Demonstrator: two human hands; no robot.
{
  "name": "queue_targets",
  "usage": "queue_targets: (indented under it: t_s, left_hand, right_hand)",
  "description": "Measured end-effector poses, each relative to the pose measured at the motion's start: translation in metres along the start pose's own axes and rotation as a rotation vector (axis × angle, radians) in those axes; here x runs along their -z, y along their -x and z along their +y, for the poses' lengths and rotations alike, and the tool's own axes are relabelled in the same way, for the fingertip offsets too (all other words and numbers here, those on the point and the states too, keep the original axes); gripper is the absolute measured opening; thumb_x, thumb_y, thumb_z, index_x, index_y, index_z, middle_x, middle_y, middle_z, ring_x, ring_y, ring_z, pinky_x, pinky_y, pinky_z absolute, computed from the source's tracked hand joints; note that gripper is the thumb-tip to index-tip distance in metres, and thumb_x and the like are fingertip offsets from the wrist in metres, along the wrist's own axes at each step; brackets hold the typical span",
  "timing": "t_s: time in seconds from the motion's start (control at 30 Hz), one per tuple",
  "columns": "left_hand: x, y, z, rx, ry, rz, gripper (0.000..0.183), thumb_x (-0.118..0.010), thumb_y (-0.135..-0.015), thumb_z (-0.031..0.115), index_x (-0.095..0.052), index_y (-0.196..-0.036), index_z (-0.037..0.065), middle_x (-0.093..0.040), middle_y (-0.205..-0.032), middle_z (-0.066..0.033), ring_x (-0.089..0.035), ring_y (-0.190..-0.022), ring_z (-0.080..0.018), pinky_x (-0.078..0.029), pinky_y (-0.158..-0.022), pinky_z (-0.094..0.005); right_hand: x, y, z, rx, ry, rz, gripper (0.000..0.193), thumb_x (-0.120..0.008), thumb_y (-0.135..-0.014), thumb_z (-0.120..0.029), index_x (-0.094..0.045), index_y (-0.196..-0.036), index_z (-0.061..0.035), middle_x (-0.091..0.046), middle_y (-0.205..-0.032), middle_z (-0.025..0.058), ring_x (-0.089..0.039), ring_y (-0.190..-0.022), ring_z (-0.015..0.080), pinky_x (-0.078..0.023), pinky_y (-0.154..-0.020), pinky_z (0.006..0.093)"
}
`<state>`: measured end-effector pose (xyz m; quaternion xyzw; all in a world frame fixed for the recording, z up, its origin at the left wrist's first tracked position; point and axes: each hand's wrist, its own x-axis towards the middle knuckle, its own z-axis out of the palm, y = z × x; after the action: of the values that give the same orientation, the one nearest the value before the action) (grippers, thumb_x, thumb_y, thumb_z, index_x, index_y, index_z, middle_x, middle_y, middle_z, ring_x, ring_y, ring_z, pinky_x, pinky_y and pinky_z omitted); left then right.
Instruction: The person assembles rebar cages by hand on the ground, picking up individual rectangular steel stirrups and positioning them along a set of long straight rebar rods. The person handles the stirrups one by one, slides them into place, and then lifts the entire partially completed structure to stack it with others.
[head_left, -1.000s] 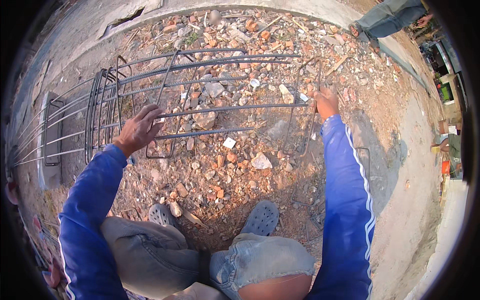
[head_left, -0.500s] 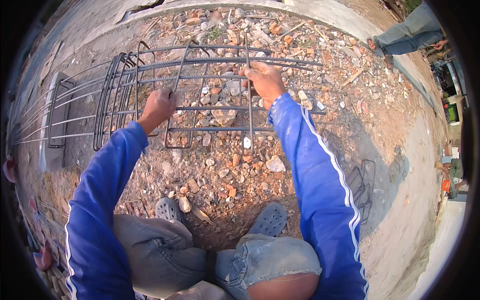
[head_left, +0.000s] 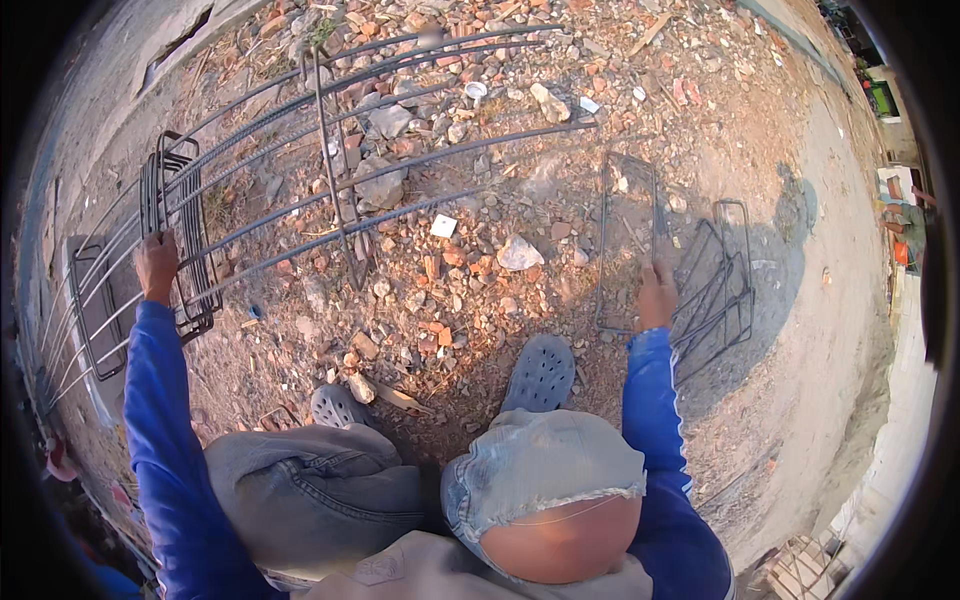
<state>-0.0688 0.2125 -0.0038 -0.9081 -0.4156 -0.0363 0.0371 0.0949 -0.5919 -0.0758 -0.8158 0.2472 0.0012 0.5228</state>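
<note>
Several long ribbed steel bars (head_left: 455, 152) stretch from the left side to the upper middle, over the rubble. My left hand (head_left: 157, 267) is closed on a tight bunch of rectangular rebar stirrups (head_left: 152, 195) that sits around the bars at the left. One separate stirrup (head_left: 331, 155) stands around the bars farther along, tilted and touched by neither hand. To the right, apart from the bars, my right hand (head_left: 656, 297) grips another rectangular stirrup (head_left: 602, 240) by its near right side. That stirrup is upright in the picture, above the ground.
A heap of loose stirrups (head_left: 735, 300) lies on the ground beyond my right hand, in my shadow. Broken brick and stones cover the ground, among them a pale stone (head_left: 519, 254) and a white tile piece (head_left: 443, 226). A pale block (head_left: 92, 330) supports the bars' left end.
My left hand has moved left onto the bunched stirrups. My right hand has left the bars, swung right and now holds a loose stirrup. The view has shifted; the other person's legs are out of sight.
</note>
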Motion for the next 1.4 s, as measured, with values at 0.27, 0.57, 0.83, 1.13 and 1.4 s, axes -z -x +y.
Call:
queue_targets:
  t_s: [0.27, 0.57, 0.83, 1.13, 1.4]
  left_hand:
    - [0.053, 0.068, 0.195, -0.367, 0.417, -0.114, 0.057, -0.053, -0.098, 0.051, -0.06, -0.082, -0.003, -0.053, -0.067, -0.0164, -0.049, -0.062, -0.0287, -0.041, -0.065, -0.0432]
    - [0.031, 0.116, 0.312, -0.349, 0.467, -0.346, 0.051, -0.055, -0.095, 0.048, -0.064, -0.092, -0.002, -0.063, -0.088, -0.0301, -0.062, -0.088, -0.0449, -0.046, -0.08, -0.0497]
    - [0.018, 0.054, 0.228, -0.162, 0.533, -0.146, 0.046, -0.057, -0.095, 0.042, -0.065, -0.092, -0.003, -0.065, -0.085, -0.0281, -0.062, -0.085, -0.0459, -0.046, -0.077, -0.0483]
    - [0.026, 0.035, 0.105, -0.023, 0.377, 0.077, 0.045, -0.059, -0.093, 0.045, -0.069, -0.092, 0.001, -0.07, -0.089, -0.0223, -0.066, -0.086, -0.0403, -0.049, -0.078, -0.045]
    - [0.052, 0.044, 0.114, -0.05, 0.529, 0.215, 0.042, -0.059, -0.096, 0.041, -0.066, -0.099, 0.0, -0.068, -0.09, -0.021, -0.064, -0.084, -0.0385, -0.048, -0.077, -0.0433]
  right_hand:
    - [0.033, -0.035, 0.055, 0.009, 0.822, 0.006, 0.048, -0.064, -0.088, -0.036, -0.065, -0.12, -0.0007, -0.066, -0.114, 0.0241, -0.063, -0.109, 0.0377, -0.049, -0.093, 0.0444]
    - [0.023, -0.014, -0.001, 0.005, -0.074, -0.09, 0.029, -0.061, -0.096, -0.023, -0.067, -0.109, 0.0024, -0.051, -0.067, -0.0042, -0.043, -0.055, 0.0046, -0.034, -0.049, 0.0248]
    - [-0.049, -0.001, -0.103, 0.087, -0.312, -0.116, 0.027, -0.059, -0.098, -0.019, -0.065, -0.115, 0.0001, -0.051, -0.068, -0.004, -0.041, -0.052, 0.0049, -0.03, -0.044, 0.0212]
    - [-0.179, -0.019, -0.173, 0.173, -0.281, -0.324, 0.031, -0.06, -0.097, -0.023, -0.069, -0.106, 0.0056, -0.054, -0.067, -0.0004, -0.044, -0.057, 0.0074, -0.036, -0.052, 0.028]
    - [-0.25, 0.105, -0.215, 0.407, -0.265, -0.633, 0.036, -0.058, -0.098, -0.026, -0.067, -0.112, 0.0053, -0.064, -0.076, 0.0108, -0.059, -0.069, 0.0184, -0.047, -0.064, 0.0336]
